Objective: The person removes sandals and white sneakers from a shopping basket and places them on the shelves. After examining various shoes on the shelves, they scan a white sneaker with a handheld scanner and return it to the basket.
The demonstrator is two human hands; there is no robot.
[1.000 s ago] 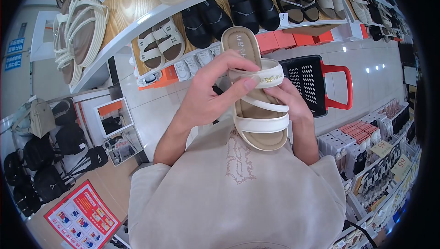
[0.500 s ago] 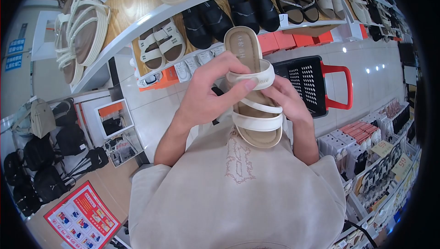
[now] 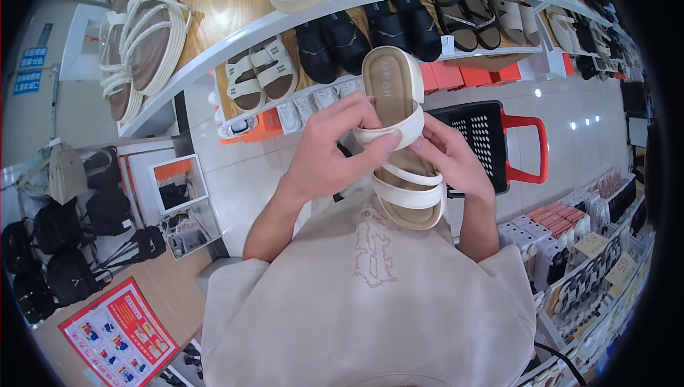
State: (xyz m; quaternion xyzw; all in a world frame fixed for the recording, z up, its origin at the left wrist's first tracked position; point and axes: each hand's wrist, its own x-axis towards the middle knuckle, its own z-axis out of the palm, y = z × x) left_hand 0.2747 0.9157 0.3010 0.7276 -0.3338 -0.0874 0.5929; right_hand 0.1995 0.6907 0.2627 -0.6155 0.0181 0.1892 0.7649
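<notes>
A white strappy sandal (image 3: 407, 191) with a tan insole is held upright in front of my chest, its lettered heel end at the top. My left hand (image 3: 340, 148) pinches the sandal's wide upper strap, thumb on its outside and fingertips tucked behind its edge. On the other side, my right hand (image 3: 454, 155) grips the sandal's edge near the middle, with its thumb by the straps. Parts of the right fingers are hidden behind the sandal.
Ahead, a white-edged wooden shelf (image 3: 235, 2) bears sandals, with black slides (image 3: 331, 45) below. A black basket (image 3: 477, 141) with a red handle stands on the floor. Backpacks (image 3: 75, 273) hang at left; packaged goods (image 3: 548, 237) fill racks at right.
The sandal and both hands have shifted slightly right and the sandal has tilted a little. My left fingers have moved onto the strap's edge. The surroundings have shifted slightly in view.
</notes>
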